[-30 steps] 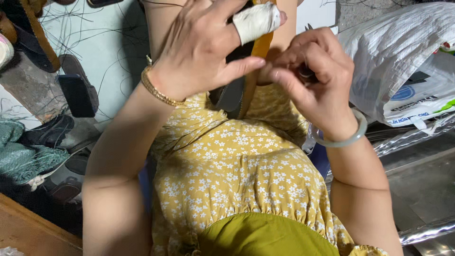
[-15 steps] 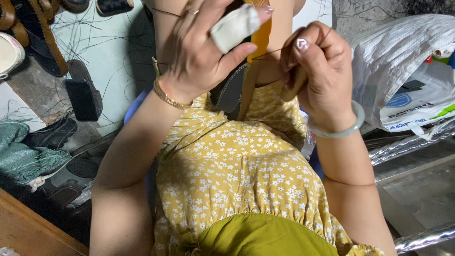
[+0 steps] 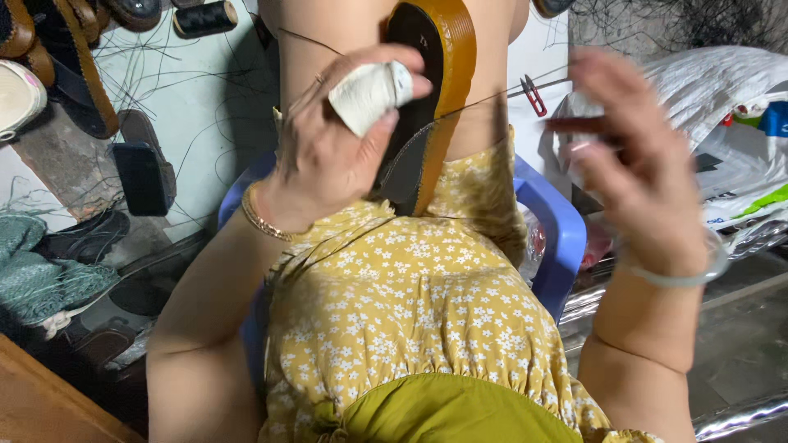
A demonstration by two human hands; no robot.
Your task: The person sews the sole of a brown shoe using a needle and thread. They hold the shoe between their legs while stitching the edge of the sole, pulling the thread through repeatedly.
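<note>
Fingers (image 3: 369, 98) of left hand (image 3: 328, 164), one bandaged, press the tan shoe sole (image 3: 435, 90) held between the knees; right hand (image 3: 640, 172), blurred, pinches taut thread (image 3: 492, 100). Stitch-tightening step, likely; next needs steady pull.

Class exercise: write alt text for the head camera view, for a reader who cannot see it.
Seen from above, a seated person's left hand, its thumb wrapped in white tape, steadies a tan shoe sole held between the knees, while the blurred right hand draws a dark thread taut to the side. A blue plastic stool shows beneath the yellow floral dress.
</note>
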